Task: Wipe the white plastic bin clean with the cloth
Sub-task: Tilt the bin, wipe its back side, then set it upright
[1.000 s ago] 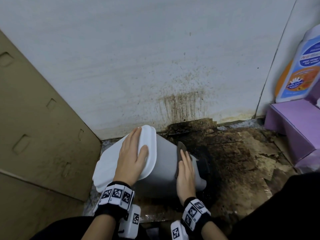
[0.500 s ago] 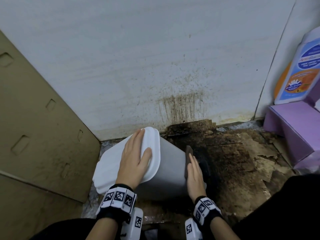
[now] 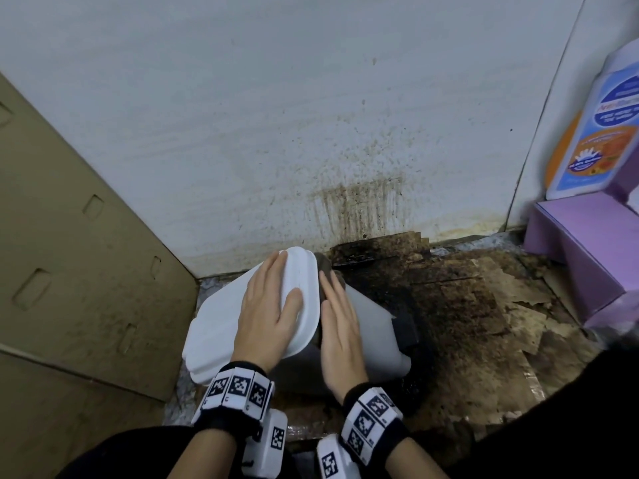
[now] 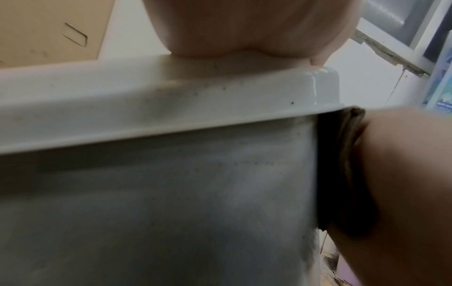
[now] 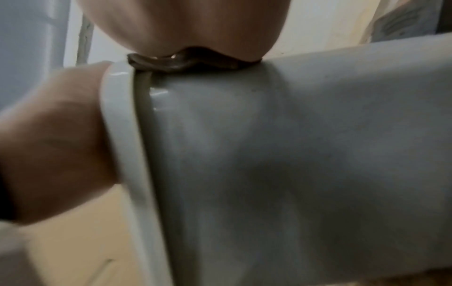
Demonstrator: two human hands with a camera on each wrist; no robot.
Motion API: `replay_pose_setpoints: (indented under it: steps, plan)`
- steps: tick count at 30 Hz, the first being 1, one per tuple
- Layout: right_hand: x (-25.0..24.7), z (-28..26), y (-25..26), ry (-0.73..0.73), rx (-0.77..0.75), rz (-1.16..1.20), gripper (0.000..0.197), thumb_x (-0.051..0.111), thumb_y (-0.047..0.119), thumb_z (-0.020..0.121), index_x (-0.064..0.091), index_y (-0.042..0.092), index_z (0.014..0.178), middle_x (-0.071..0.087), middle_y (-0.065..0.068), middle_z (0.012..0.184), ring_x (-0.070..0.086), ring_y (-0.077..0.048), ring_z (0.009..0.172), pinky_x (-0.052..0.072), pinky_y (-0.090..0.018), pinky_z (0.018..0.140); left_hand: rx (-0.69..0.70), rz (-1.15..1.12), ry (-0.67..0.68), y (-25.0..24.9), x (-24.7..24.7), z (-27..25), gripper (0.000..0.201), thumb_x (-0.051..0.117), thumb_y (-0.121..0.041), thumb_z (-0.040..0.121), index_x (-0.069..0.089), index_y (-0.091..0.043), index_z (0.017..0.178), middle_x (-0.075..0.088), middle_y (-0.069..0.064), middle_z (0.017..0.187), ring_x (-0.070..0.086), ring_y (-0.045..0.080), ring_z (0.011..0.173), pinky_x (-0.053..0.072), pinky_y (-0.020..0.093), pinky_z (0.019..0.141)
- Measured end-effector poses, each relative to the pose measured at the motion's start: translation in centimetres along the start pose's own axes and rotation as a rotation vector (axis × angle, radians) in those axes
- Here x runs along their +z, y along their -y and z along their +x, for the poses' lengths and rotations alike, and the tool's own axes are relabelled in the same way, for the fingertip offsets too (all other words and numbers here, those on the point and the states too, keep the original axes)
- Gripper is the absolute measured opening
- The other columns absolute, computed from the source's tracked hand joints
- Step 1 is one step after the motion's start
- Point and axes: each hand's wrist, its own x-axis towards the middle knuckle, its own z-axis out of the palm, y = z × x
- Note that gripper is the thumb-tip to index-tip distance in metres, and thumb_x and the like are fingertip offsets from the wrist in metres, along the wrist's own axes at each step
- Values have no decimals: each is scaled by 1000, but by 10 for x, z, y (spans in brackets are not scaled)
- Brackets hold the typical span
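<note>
The white plastic bin (image 3: 373, 337) lies tilted on the dirty floor, its lid (image 3: 221, 316) facing left. My left hand (image 3: 266, 312) rests flat on the lid with straight fingers. Against the bin's side wall, just under the lid's rim, my right hand (image 3: 340, 326) lies flat and presses a dark brown cloth (image 3: 328, 271). In the left wrist view the folded cloth (image 4: 342, 174) is squeezed between my right hand and the bin wall (image 4: 171, 212). The right wrist view shows the cloth (image 5: 176, 62) under my palm, on top of the bin (image 5: 293, 154).
A stained white wall (image 3: 311, 115) stands right behind the bin. Brown cardboard (image 3: 69, 254) leans at the left. Dark, grimy torn cardboard (image 3: 466, 305) covers the floor to the right. A purple box (image 3: 587, 250) with a detergent bottle (image 3: 594, 126) is at the far right.
My right hand has slid the cloth along the bin's side from near its base up to the lid's rim. The left hand has stayed on the lid.
</note>
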Motion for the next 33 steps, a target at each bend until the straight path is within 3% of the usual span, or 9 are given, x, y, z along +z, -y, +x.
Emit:
replay_pose_setpoints:
  steps: [3,6,9,12,15,19,25,30,33]
  plan:
    - [-15,-1,-33,10,-33,-76,46,24,30,109,27,40,154,21,21,164,12,4,151,10,-20,123,-3,-29,7,-1,0,-1,72,30,-55,93,28,-25,158,27,-10,165,22,8,152,15,28,122]
    - [-37,-2,-75,-31,159,-66,44,24,27,109,27,46,148,22,15,164,14,0,152,11,-24,123,-12,-33,7,-2,0,-2,72,30,-56,92,27,-27,159,26,-12,165,21,7,152,15,28,121]
    - [-54,-5,-101,-63,364,-98,44,25,24,110,30,37,151,22,8,165,15,-6,152,6,-18,114,-8,-29,16,-5,0,-3,72,30,-56,92,26,-29,159,25,-13,165,20,6,152,14,27,120]
    - [-53,-3,-100,-103,434,-88,45,26,24,109,33,33,153,23,7,165,16,-8,152,5,-19,112,7,-3,8,-8,4,-5,70,29,-55,94,26,-28,159,25,-12,166,20,7,152,14,27,120]
    - [-41,4,-84,-148,392,-31,44,27,23,109,34,41,148,25,7,165,19,-5,149,6,-21,118,20,25,2,-11,8,-4,69,28,-53,95,25,-27,159,24,-11,166,19,7,152,14,26,120]
    - [-17,8,-38,-114,206,42,43,25,36,104,33,60,138,24,21,162,16,8,147,11,-28,124,23,33,8,-12,9,0,70,28,-53,95,26,-25,159,24,-8,166,19,9,152,14,27,122]
    - [-17,10,-11,61,-33,-44,46,25,26,110,26,40,155,21,26,162,11,10,149,8,-15,121,13,10,15,-5,5,-1,71,28,-55,94,25,-25,159,24,-9,166,19,8,152,14,28,122]
    - [-51,26,-88,11,240,-48,41,30,26,109,40,32,149,37,10,158,30,-8,148,20,-35,124,25,-2,16,-6,4,-7,70,29,-55,95,25,-27,159,23,-12,166,16,5,153,13,28,122]
    - [-64,27,-121,-37,350,-125,41,30,21,108,43,29,146,43,0,154,36,-19,145,21,-37,123,46,7,27,-10,6,-10,68,31,-54,97,24,-28,160,22,-13,167,15,4,153,13,28,122]
